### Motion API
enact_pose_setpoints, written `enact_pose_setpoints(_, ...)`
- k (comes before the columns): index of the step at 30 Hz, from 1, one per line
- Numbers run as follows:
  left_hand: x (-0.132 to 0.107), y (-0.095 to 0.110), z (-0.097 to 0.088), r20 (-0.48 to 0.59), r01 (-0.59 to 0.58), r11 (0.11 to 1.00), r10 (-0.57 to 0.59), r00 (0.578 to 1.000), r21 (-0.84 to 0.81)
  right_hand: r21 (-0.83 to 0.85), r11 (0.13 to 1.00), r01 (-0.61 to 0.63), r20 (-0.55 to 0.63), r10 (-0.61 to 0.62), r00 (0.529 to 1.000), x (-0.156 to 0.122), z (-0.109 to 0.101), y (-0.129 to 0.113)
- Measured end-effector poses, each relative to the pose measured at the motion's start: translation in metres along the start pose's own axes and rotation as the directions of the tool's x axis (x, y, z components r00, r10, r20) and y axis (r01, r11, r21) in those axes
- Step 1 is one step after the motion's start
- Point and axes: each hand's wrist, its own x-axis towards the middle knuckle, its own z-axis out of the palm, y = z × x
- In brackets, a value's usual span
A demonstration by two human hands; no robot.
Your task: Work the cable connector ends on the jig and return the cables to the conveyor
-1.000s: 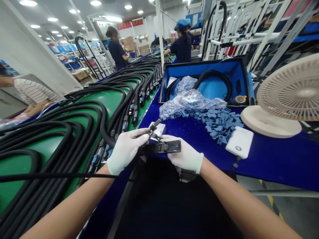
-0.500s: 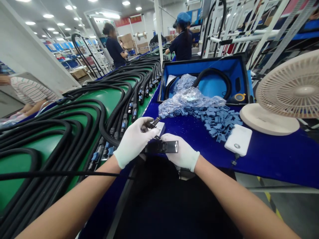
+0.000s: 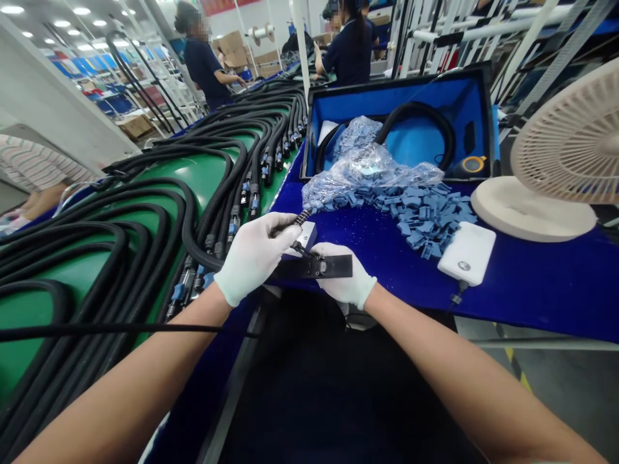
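Note:
My left hand (image 3: 252, 258), in a white glove, is shut on a thin black cable (image 3: 145, 328) near its metal-tipped connector end (image 3: 302, 218). My right hand (image 3: 345, 274), also gloved, holds a flat black plate-like fixture (image 3: 314, 267) from below and behind. The connector end is just above the fixture, beside a small white box (image 3: 304, 238). Whether the connector touches the fixture is hidden by my fingers and its small size.
Black corrugated cable harnesses (image 3: 213, 167) with blue connectors lie on a green belt to my left. To the right are a blue-lined case (image 3: 401, 96), a plastic bag (image 3: 365, 169), a pile of blue clips (image 3: 416, 216), a white power bank (image 3: 467, 252) and a fan (image 3: 565, 145). Co-workers (image 3: 348, 51) stand further along.
The whole scene has shifted upward in view as my head tilted down. My hands have come slightly closer together, with the connector end still held over the black fixture.

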Motion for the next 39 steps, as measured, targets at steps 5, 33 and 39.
enact_pose_setpoints(5, 0.004, -0.004, 0.001, 0.008, 0.022, 0.992, -0.021, 1.000, -0.128, 0.084, 0.996, -0.027, 0.152, 0.013, 0.988, -0.003, -0.017, -0.011)
enact_pose_setpoints(33, 0.001, -0.026, 0.011, 0.337, -0.394, 0.910, 0.414, 0.845, -0.129, 0.586, 0.768, -0.257, 0.136, 0.219, 0.966, -0.021, -0.031, -0.044)
enact_pose_setpoints(39, 0.008, -0.032, 0.018, 0.391, -0.115, 0.977, 0.179, 0.903, -0.182, 0.504, 0.839, -0.205, 0.010, 0.231, 0.973, -0.026, -0.025, -0.047)
